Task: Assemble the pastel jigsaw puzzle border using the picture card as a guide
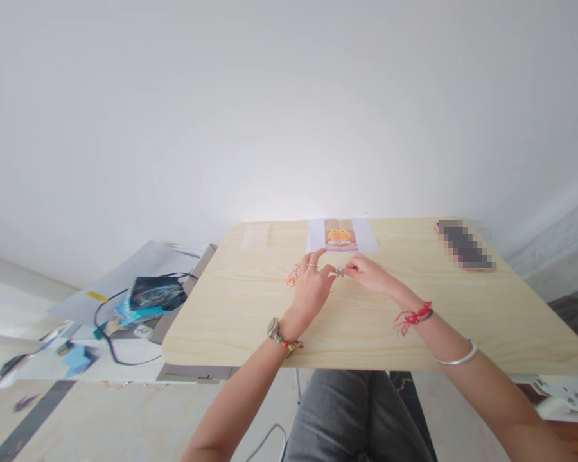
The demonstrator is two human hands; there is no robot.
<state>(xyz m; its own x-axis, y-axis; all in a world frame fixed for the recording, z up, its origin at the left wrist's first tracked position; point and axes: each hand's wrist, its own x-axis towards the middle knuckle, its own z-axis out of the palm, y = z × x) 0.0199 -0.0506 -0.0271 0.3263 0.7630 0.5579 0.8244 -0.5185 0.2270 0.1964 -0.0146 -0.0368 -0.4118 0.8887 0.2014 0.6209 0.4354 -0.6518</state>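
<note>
Small grey jigsaw puzzle pieces (340, 273) sit between my two hands, just above or on the wooden table (250, 308). I cannot make out whether it is one piece or two joined. My left hand (313, 282) pinches the left side with thumb and index finger, its other fingers raised. From the right, my right hand (368, 273) grips the other side with its fingertips. A small heap of orange and white puzzle pieces (292, 275) lies left of my left hand, partly hidden by it.
Beyond my hands, a white sheet with a yellow cartoon picture (341, 235) lies at the table's back edge. A pale rectangle (255, 237) lies at back left, a pixelated dark phone-like object (465, 245) at right. A lower surface on the left holds bags (157, 294) and a cable.
</note>
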